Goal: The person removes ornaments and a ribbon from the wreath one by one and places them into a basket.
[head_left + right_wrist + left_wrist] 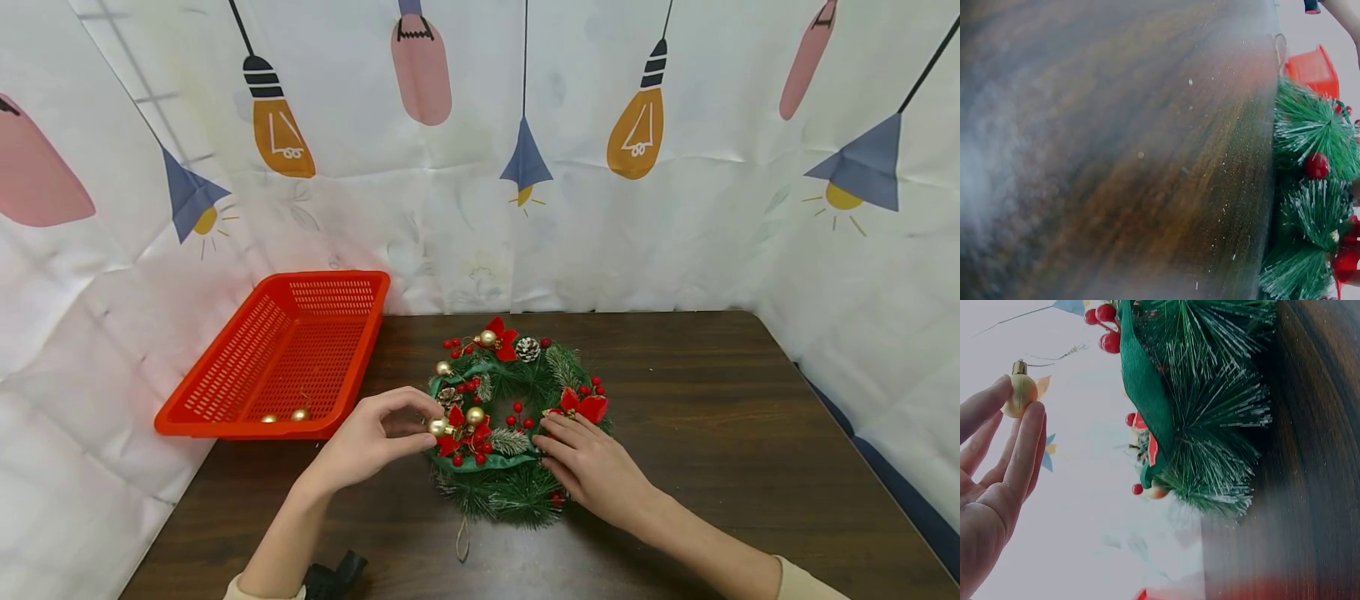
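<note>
A green Christmas wreath [525,487] with red flowers, berries, pine cones and a green ribbon [1147,387] lies on the table. Between its fingertips and thumb, my left hand [367,442] pinches a small gold ball ornament [1021,397] by its sides. The ball has a gold cap with a thin wire loop [1057,359] and is held over the wreath's left side. Several gold balls [488,337] are on the wreath too. My right hand [596,471] rests on the wreath's right side, fingers extended over the greenery beside a red flower [583,406].
To the left stands a red plastic basket [348,358] with two gold balls [300,414] at its near end. A twine loop [462,540] hangs off the wreath's near edge. A black object [335,577] is by the left forearm. Behind the table [697,400] hangs a printed curtain [465,242].
</note>
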### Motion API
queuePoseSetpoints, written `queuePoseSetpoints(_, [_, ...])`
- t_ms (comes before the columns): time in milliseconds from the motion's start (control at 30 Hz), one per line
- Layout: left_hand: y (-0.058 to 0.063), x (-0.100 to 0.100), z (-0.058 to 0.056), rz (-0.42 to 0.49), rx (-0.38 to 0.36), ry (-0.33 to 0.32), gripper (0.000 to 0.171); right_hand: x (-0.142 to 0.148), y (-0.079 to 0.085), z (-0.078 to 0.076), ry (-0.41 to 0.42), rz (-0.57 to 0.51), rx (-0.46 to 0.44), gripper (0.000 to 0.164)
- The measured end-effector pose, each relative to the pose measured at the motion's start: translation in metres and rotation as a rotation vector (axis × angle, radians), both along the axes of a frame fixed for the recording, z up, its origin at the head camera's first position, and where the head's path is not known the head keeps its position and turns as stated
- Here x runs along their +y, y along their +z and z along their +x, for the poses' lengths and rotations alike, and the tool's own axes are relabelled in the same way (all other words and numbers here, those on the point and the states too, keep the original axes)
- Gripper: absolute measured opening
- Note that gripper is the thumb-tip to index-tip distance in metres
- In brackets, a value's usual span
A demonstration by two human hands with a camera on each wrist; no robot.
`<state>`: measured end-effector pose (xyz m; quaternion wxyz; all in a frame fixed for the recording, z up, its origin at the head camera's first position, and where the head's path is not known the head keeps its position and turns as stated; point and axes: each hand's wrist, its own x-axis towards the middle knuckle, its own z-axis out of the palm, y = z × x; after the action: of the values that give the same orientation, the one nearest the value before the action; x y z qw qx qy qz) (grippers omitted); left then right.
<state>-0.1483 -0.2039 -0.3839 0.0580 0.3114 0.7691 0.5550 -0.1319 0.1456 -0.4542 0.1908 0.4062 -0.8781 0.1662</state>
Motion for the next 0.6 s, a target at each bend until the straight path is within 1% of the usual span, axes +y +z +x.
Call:
queuePoseSetpoints(200, [0.002, -0.005, -0.001, 0.001, 0.007, 0.036, 0.028, 0.001, 0.000, -0.002, -0.008, -0.008, -0.010, 0.034])
queuePoseSetpoints(400, [0.003, -0.009, -0.003, 0.008, 0.027, 0.069, 0.028, 0.002, 0.001, -0.005, -0.070, 0.001, -0.028, 0.035])
queuePoseSetpoints(600, [0.002, -0.018, -0.006, -0.004, 0.017, 0.112, 0.028, 0.003, 0.002, -0.004, -0.106, 0.031, -0.068, 0.038])
